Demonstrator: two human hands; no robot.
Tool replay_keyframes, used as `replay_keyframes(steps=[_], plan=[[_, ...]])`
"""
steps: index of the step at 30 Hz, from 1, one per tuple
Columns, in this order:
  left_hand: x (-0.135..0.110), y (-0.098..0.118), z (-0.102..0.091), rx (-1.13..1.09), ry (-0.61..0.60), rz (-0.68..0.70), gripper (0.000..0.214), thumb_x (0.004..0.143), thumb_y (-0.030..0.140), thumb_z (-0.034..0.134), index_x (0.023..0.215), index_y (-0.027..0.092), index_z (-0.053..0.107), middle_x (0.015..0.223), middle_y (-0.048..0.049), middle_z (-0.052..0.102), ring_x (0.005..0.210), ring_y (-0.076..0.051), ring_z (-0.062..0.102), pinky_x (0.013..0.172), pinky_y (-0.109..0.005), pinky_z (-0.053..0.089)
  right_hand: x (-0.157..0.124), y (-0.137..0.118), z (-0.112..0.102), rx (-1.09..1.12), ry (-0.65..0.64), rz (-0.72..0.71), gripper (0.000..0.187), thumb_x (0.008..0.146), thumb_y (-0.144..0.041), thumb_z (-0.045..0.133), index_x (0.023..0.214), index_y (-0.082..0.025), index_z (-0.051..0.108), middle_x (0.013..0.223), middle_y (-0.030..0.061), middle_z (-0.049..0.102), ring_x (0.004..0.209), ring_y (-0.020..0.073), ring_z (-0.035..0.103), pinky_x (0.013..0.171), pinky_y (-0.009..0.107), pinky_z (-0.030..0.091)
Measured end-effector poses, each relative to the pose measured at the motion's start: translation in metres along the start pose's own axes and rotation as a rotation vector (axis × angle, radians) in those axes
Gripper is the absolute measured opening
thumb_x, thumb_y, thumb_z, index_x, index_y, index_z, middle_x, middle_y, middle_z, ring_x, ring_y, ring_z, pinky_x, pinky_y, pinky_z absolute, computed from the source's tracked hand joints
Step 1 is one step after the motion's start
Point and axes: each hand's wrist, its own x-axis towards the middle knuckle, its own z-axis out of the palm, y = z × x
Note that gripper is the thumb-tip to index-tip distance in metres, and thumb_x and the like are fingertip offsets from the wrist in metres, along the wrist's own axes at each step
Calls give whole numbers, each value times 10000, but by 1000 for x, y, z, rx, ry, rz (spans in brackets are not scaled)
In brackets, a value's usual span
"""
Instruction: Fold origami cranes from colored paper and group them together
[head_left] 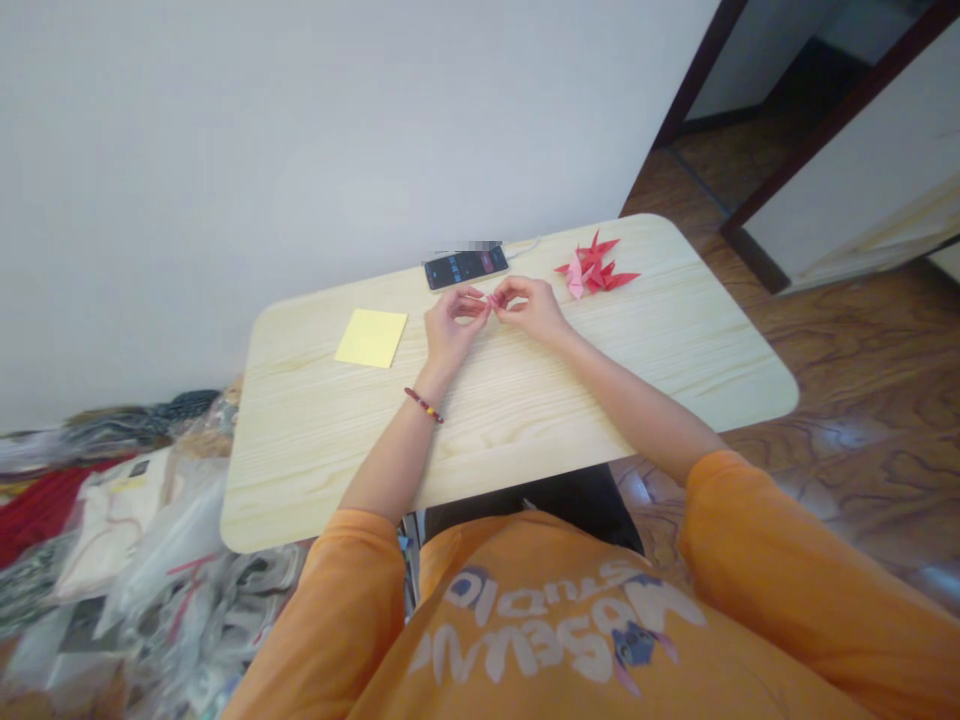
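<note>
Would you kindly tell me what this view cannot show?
Head view:
Pink paper between the left hand and right hand: fingers hide its shape.
Phone screen: too small to read.
Patch above the phone: pixelated.
Bagged clutter at lower left: cut off by the frame edge.

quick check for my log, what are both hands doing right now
left hand: closed in a pinch, holding a small pink folded paper
right hand: closed in a pinch, holding the same paper
</note>
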Motion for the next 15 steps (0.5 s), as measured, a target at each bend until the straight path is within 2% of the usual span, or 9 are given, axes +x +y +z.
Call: replay_keyframes(steps=[6,15], plan=[[1,0,-1,49,30,67,256,722,415,719,742,171,643,729,-28,688,661,-114,645,658,-240,528,1,-6,-1,102,4,28,375,650,-501,717,731,-145,634,703,36,622,663,140,577,529,241,468],[2,1,-2,64,24,74,235,752,427,695,778,194,694,781,-32,696,714,-132,644,690,-265,535,-2,-9,1,94,47,6,395,677,-525,697,772,-142,670,745,49,647,694,146,586,534,239,478]])
